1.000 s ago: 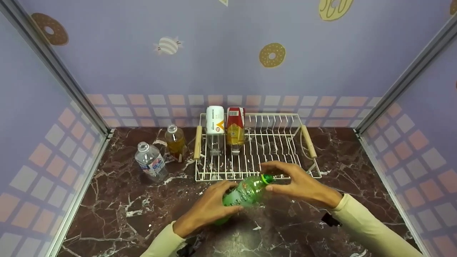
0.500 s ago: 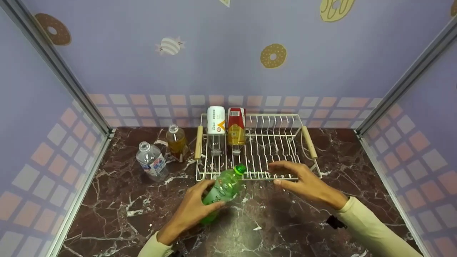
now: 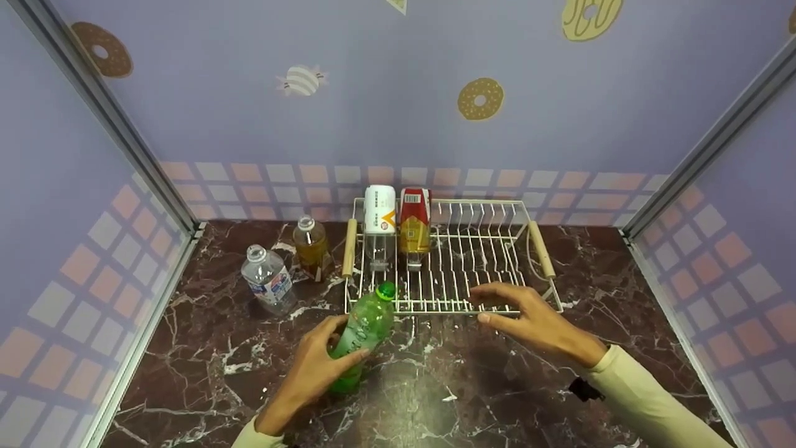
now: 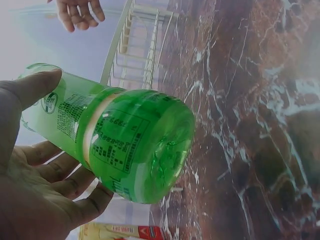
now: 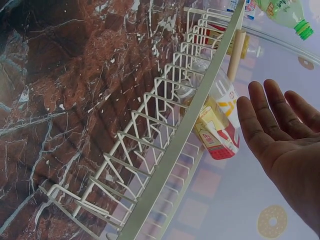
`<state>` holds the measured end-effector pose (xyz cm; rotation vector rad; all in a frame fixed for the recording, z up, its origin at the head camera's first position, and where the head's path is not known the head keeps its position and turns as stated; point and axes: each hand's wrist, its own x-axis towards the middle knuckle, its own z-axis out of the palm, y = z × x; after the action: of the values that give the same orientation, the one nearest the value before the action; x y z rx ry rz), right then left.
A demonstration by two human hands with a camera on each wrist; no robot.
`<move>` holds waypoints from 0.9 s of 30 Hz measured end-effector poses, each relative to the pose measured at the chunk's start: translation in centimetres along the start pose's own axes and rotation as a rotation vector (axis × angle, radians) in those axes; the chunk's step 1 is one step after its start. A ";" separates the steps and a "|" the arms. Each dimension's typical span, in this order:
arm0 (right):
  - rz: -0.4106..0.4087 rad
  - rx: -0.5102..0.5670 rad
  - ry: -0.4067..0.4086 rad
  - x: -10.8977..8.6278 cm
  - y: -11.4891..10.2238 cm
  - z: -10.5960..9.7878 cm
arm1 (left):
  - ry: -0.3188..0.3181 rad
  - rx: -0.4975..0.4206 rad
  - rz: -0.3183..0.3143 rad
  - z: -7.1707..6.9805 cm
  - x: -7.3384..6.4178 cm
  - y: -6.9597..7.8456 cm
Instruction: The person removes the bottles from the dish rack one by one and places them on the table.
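A green plastic bottle (image 3: pixel 367 330) with a green cap leans to the right in my left hand (image 3: pixel 314 358). My thumb and fingers grip it around the label; the left wrist view shows the bottle's base (image 4: pixel 165 150) over the marble counter. My right hand (image 3: pixel 528 314) hovers at the front right of the white wire rack (image 3: pixel 472 249), fingers spread and holding nothing. In the right wrist view its palm (image 5: pixel 295 150) faces up beside the rack. Two bottles lie upside down in the rack's left part: one with a white label (image 3: pixel 379 211), one red and yellow (image 3: pixel 415 221).
Left of the rack, two uncapped bottles stand upright: a clear one (image 3: pixel 270 283) and one of amber colour (image 3: pixel 311 249). The rack has a wooden handle (image 3: pixel 351 249) at each end. Patterned walls close in the dark marble counter (image 3: pixel 423 398) at back and sides.
My right hand has let go of the cap end, moving slightly right, then staying still. My left hand has carried the green bottle left, and it now stands more upright.
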<state>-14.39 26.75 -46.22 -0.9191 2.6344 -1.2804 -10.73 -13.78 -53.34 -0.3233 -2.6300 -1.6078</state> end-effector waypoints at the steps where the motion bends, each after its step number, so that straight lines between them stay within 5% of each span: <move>1: 0.006 0.001 0.000 0.0 0.0 0.0 | 0.014 -0.006 0.002 -0.2 -0.1 -0.1; 16: -0.017 -0.009 0.008 0.0 0.5 0.0 | 0.139 -0.023 -0.049 -2.9 -0.6 -0.9; 27: 0.010 -0.016 0.022 -0.2 0.6 0.1 | 0.292 -0.022 -0.075 -4.6 -0.8 -4.0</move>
<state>-14.46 27.08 -46.79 -0.8981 2.6663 -1.2767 -11.06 -19.73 -54.86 0.0117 -2.4311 -1.5688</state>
